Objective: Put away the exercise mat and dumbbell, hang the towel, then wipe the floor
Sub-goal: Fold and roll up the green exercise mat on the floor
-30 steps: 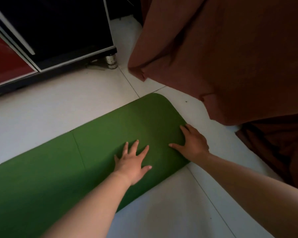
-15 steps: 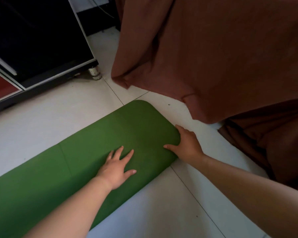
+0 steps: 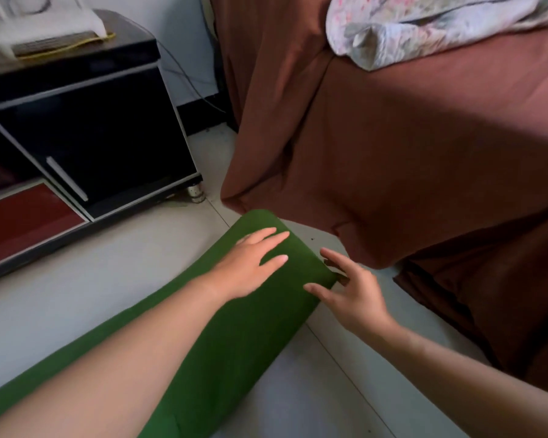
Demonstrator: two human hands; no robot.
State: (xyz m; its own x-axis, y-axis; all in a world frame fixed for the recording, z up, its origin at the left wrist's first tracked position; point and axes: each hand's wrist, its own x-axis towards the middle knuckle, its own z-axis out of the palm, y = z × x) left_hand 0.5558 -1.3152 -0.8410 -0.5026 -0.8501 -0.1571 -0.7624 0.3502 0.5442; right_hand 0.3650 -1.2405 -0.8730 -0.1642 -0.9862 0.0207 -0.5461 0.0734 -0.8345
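At the foot of the bed [image 3: 393, 153], on the pale tiled floor [image 3: 108, 263], we find the green exercise mat [image 3: 234, 327] lying unrolled; its rounded end sits just beside the bed's draped brown corner, and its length runs away from the bed toward the lower left of the view.

We note the left hand [image 3: 250, 267] resting palm down on the mat's end nearest the bed; its fingers are straight and spread, its grip released, nothing held.

We note the right hand [image 3: 351, 295] at the mat's corner on the bed side; its thumb lies over the mat's top surface and its fingers [image 3: 332, 257] reach past the edge, spread and only slightly bent; its grip is released and not closed on the mat. Whether the fingertips touch the edge, we cannot tell.

A crumpled floral quilt [image 3: 424, 23] lies on top of the bed; a dark cabinet [image 3: 92, 137] with a red lower panel stands left of the bed, apart from it across a strip of floor; its metal foot [image 3: 196, 192] is near the bed's corner.
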